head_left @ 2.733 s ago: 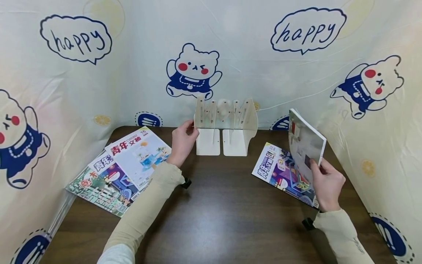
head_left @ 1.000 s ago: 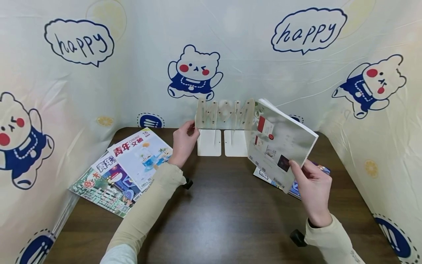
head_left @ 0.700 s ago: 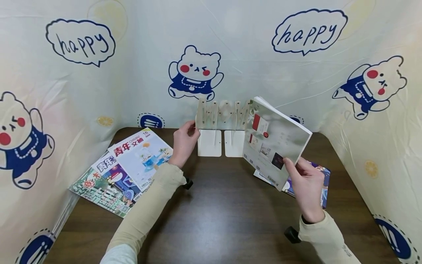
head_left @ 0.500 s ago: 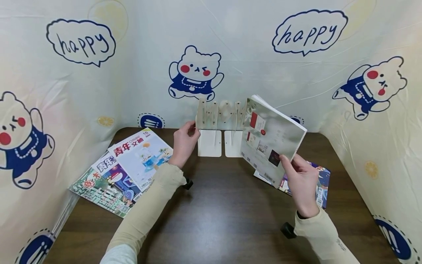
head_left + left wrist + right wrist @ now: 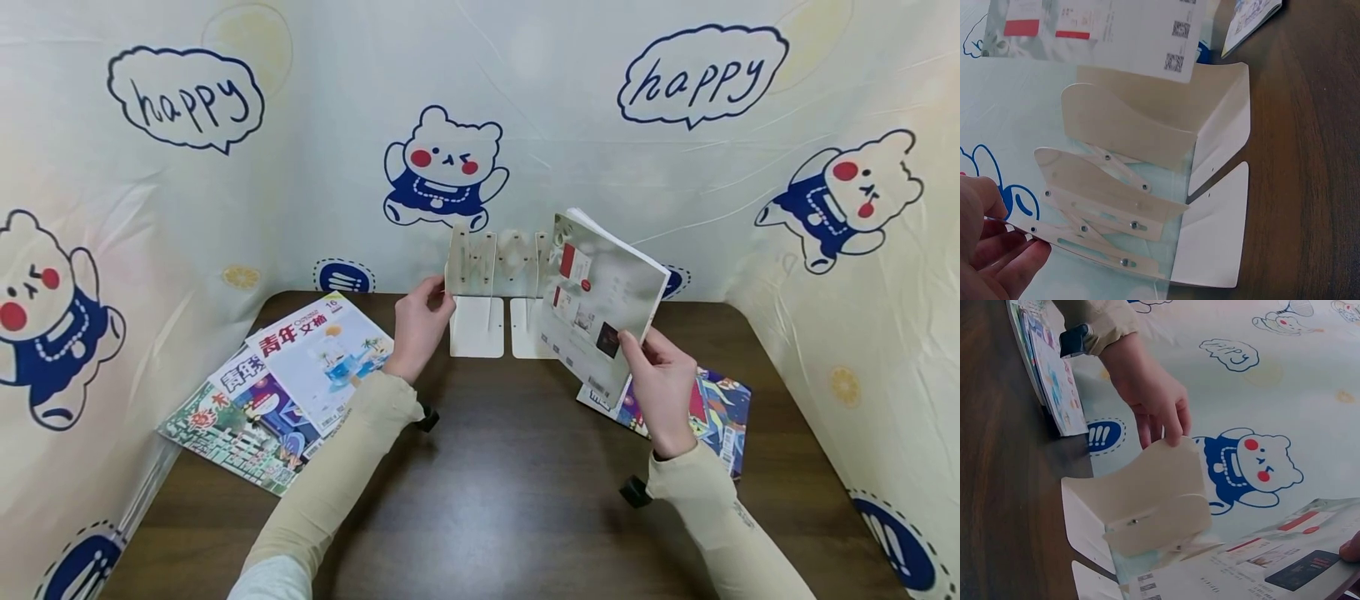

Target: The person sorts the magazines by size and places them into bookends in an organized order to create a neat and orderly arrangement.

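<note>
A cream expandable bookend (image 5: 477, 327) stands at the table's back edge, its upright dividers joined by riveted crossing strips. My left hand (image 5: 422, 327) pinches the upper edge of its left end panel, as the right wrist view also shows. My right hand (image 5: 663, 387) grips a magazine (image 5: 600, 300) by its lower right edge, thumb on the grey back cover. Tilted upright, the magazine overlaps the bookend's right part in the head view. In the left wrist view the magazine (image 5: 1141, 37) hangs over the far dividers (image 5: 1129, 122). Beneath it lies a colourful magazine (image 5: 723, 408) on the table.
Several overlapping magazines (image 5: 300, 358) lie at the left of the dark wooden table (image 5: 480, 500), close to my left forearm. A printed cloth (image 5: 570, 100) with bears and "happy" bubbles hangs behind and at both sides.
My right hand has carried the magazine leftward from the table's right side to the bookend's right part, turning its back cover toward me. My left hand keeps its pinch on the bookend.
</note>
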Action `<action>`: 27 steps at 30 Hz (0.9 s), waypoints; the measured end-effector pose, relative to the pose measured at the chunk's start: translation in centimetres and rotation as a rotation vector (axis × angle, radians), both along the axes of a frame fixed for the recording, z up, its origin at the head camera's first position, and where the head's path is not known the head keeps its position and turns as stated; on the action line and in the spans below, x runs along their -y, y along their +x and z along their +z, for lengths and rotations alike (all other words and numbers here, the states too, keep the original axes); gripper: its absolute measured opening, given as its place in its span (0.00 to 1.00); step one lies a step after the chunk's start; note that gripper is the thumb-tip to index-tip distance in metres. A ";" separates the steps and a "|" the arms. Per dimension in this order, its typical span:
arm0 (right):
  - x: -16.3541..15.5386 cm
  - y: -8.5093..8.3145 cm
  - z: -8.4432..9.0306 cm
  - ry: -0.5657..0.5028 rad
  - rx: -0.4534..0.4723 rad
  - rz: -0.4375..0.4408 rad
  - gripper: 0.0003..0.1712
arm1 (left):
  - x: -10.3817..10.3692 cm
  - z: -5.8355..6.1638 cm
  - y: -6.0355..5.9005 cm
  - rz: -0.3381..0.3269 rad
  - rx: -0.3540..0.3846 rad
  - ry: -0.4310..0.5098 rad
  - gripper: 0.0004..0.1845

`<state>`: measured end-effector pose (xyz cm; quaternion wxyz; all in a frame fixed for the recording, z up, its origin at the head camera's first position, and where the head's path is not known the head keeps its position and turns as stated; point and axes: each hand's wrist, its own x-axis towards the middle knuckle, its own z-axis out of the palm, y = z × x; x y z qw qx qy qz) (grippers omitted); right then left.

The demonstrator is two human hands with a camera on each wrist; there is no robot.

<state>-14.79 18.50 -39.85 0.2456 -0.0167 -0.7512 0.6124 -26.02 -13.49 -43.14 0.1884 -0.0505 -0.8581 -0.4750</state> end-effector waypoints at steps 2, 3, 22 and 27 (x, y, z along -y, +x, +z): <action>0.1 -0.4 -0.2 0.001 0.022 0.001 0.17 | 0.0 -0.1 0.0 0.001 0.002 0.001 0.18; 0.1 -0.6 -0.2 0.005 0.033 0.000 0.17 | 0.0 -0.1 0.0 0.000 0.002 0.000 0.18; 2.8 -5.5 -3.3 0.041 -0.070 -0.110 0.14 | 0.0 -0.2 -0.1 0.000 -0.014 -0.013 0.18; 3.8 -6.5 -4.1 0.029 -0.096 -0.137 0.14 | 0.0 -0.2 0.0 0.000 -0.020 -0.004 0.18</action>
